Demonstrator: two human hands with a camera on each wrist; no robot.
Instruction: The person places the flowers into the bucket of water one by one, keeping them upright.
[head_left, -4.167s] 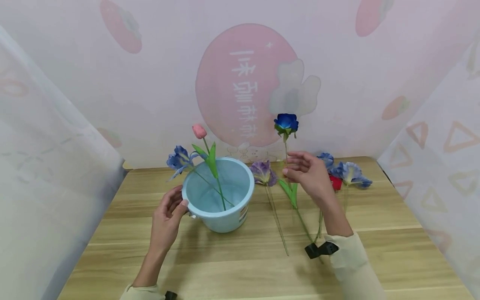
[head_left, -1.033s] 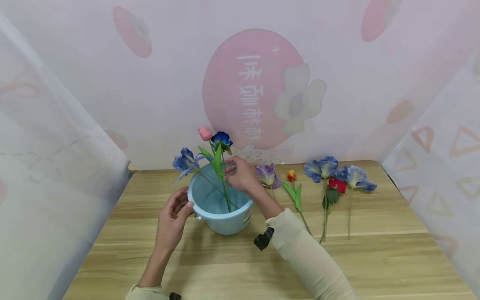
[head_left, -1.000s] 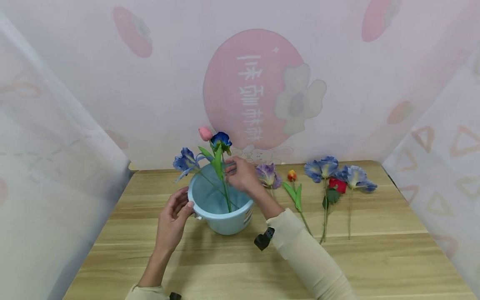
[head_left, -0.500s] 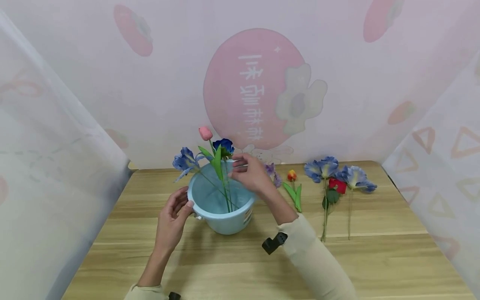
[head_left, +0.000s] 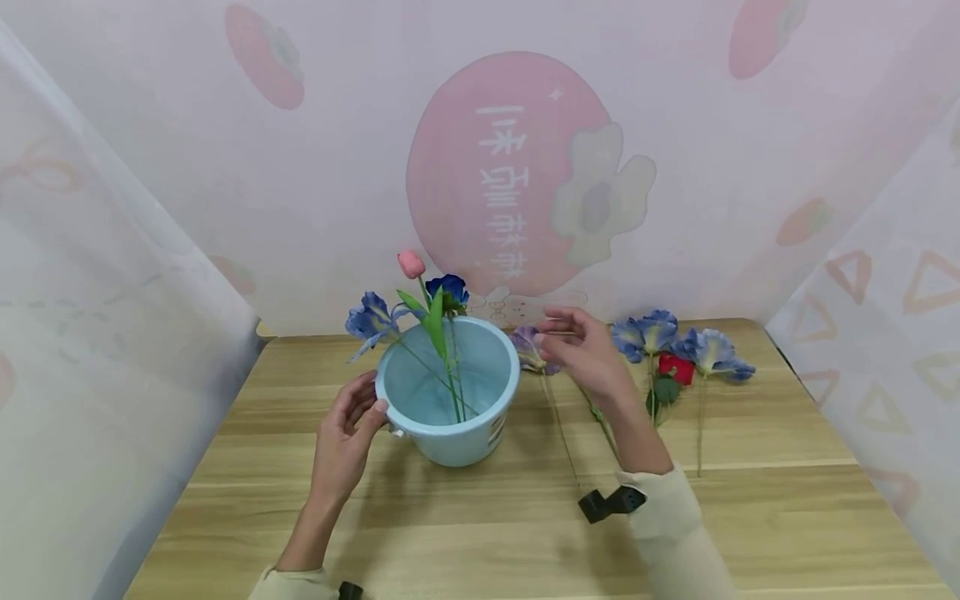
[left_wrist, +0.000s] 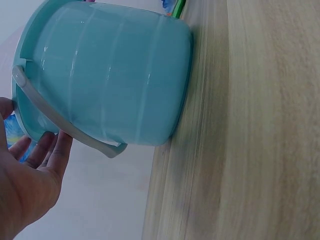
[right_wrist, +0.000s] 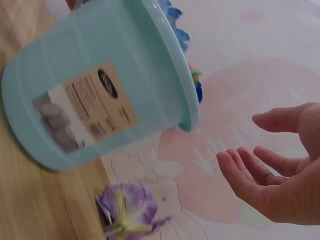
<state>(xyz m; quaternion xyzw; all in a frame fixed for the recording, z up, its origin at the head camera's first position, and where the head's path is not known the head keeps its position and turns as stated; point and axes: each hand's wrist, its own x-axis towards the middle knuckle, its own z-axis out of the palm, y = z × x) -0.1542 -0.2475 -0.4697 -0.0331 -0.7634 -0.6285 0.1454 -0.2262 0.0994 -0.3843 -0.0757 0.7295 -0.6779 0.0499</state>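
A light blue bucket [head_left: 450, 446] stands upright on the table, its handle [left_wrist: 65, 122] hanging on the left side. My left hand [head_left: 343, 442] grips its rim, thumb on top and fingers against the outside. Inside lean a pink tulip [head_left: 411, 264], a blue iris [head_left: 371, 322] and a dark blue rose [head_left: 448, 289]. My right hand [head_left: 588, 354] hovers right of the bucket with relaxed, parted fingers and nothing between them. It partly overlaps a purple iris [head_left: 527, 346] lying on the table and hides the orange tulip's bloom behind it.
Further right on the wooden table [head_left: 780, 517] lie blue irises [head_left: 647, 335] and a red rose [head_left: 676, 368] with dark green leaves. A printed cloth backdrop [head_left: 337, 167] rises behind the table's far edge, with side panels left and right.
My right hand brought the dark blue rose over to the bucket, lowered it in and let go, then moved back right. My left hand stays on the rim.
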